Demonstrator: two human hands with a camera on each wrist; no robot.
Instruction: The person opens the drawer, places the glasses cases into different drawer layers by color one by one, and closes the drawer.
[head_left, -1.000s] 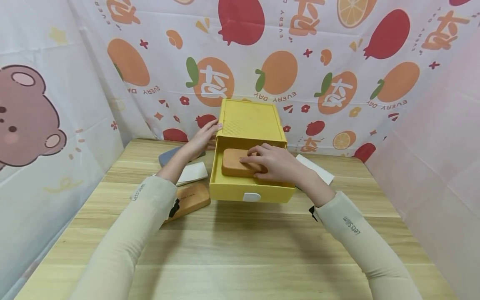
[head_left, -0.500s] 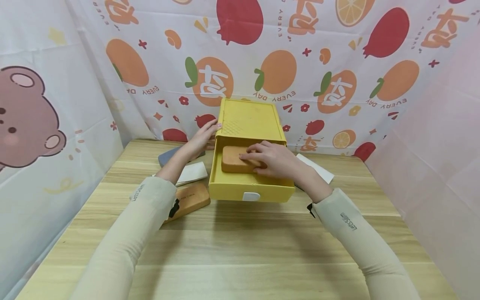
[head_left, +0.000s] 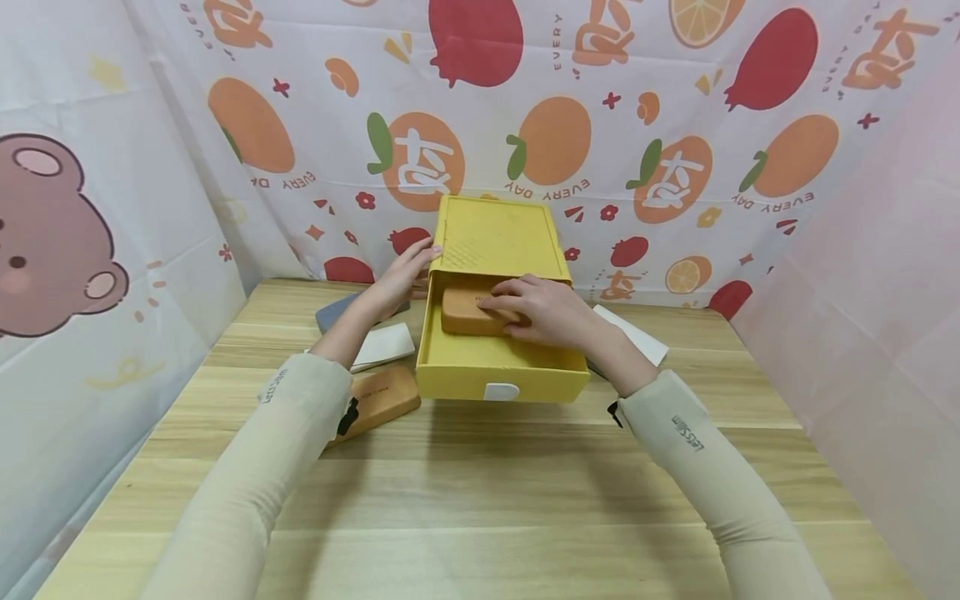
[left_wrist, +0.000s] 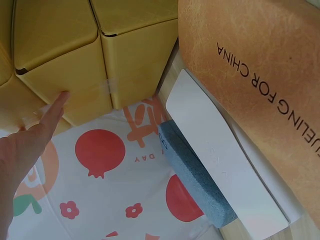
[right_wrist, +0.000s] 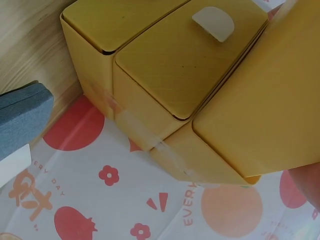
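Brown case slid farther back, head view only; perhaps lettered.

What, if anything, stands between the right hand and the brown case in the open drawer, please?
Nothing visible does: the right hand reaches in over the right side of the drawer and touches the top of the brown case. The drawer's front panel is on the near side, not between them.
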